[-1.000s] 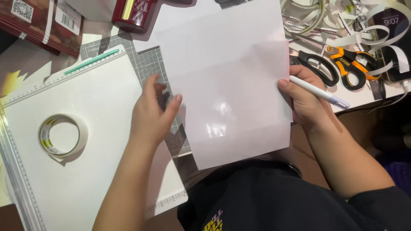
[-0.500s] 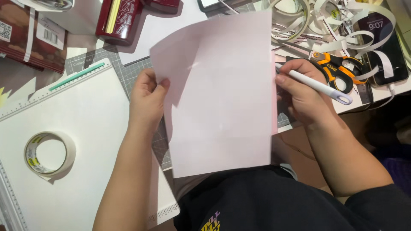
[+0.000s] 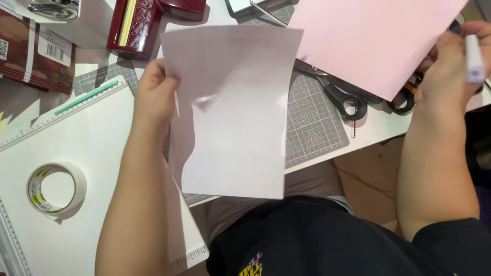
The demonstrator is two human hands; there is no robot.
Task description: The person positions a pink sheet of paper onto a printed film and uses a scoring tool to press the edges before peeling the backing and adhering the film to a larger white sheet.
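Left hand (image 3: 153,97) fingers pinch white sheet (image 3: 232,112) | right hand (image 3: 450,66) fingers grip pen (image 3: 473,56), pink sheet (image 3: 373,36)

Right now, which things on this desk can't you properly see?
All in the head view:
- Black-handled scissors: blades hidden under the pink sheet.
- Marker: tip cut off by the right edge, in the right hand.
- Cutting mat: mostly covered by the white sheet in the left hand.

Two paper sheets: one white sheet (image 3: 232,110), one pink sheet (image 3: 373,38). One tape roll (image 3: 55,188). One pair of black scissors (image 3: 337,94), one white pen (image 3: 473,57).
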